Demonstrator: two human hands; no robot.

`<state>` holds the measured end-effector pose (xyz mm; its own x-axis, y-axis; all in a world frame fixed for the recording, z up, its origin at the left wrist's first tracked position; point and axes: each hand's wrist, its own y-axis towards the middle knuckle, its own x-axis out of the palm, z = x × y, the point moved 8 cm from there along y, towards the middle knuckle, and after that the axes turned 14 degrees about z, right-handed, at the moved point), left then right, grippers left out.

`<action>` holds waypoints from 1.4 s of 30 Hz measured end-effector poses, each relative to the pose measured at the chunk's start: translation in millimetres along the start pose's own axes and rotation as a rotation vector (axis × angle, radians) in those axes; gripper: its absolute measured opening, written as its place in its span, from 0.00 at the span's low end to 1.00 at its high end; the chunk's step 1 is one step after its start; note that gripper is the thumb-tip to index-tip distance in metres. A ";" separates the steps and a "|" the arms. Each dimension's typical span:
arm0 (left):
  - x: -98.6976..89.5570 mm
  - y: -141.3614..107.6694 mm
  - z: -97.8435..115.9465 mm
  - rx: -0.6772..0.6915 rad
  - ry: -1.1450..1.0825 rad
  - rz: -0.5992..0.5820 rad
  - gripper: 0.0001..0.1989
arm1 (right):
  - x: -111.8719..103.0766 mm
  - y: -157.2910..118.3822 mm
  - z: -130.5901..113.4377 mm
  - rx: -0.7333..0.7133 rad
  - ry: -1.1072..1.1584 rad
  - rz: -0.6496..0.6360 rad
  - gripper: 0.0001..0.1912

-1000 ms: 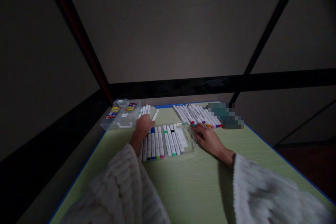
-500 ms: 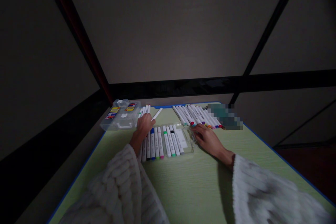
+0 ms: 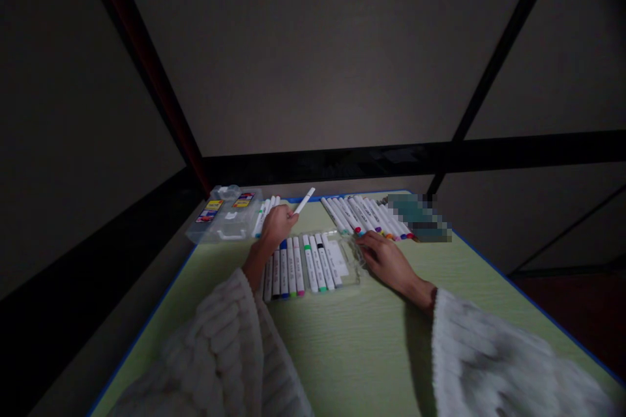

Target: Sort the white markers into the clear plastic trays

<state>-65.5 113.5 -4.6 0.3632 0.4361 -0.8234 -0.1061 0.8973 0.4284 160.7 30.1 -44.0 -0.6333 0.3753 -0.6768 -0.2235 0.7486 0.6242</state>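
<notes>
A white marker is pinched in my left hand, its free end tilted up to the right. That hand is above the far left part of a clear plastic marker case, which lies in the middle of the table. Inside the case, white markers with coloured ends lie side by side in two groups, some partly hidden by my left forearm. At the case's right edge, my right hand rests with curled fingers gripping the rim. Several more white markers lie just beyond my left hand.
A closed translucent box with colourful labels stands at the far left of the pale green table. A row of white markers with coloured ends lies at the back right, beside a blurred-out dark green item. Blue trim edges the table.
My left hand has lifted slightly and shifted right, carrying the marker up and away from the markers behind it. My right hand stays at the case's edge.
</notes>
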 end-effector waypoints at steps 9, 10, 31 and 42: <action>-2.6 -4.6 26.2 -0.035 -0.376 -0.081 0.11 | -0.8 0.5 -2.1 -0.003 -0.004 0.001 0.13; -0.7 -6.0 28.8 -0.061 -0.447 -0.112 0.11 | -1.1 0.7 -2.4 -0.005 -0.003 0.004 0.14; 56.6 -62.2 87.0 -0.147 -1.171 -0.619 0.19 | -14.3 3.5 -16.5 0.002 0.078 0.108 0.10; 69.6 -72.0 87.1 -0.127 -1.185 -0.714 0.19 | -11.2 2.2 -29.5 -0.068 0.079 0.039 0.09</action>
<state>48.0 73.3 -60.4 0.9271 -0.3744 -0.0168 0.3737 0.9269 -0.0354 145.4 11.4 -23.5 -0.6981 0.3577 -0.6202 -0.2452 0.6945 0.6765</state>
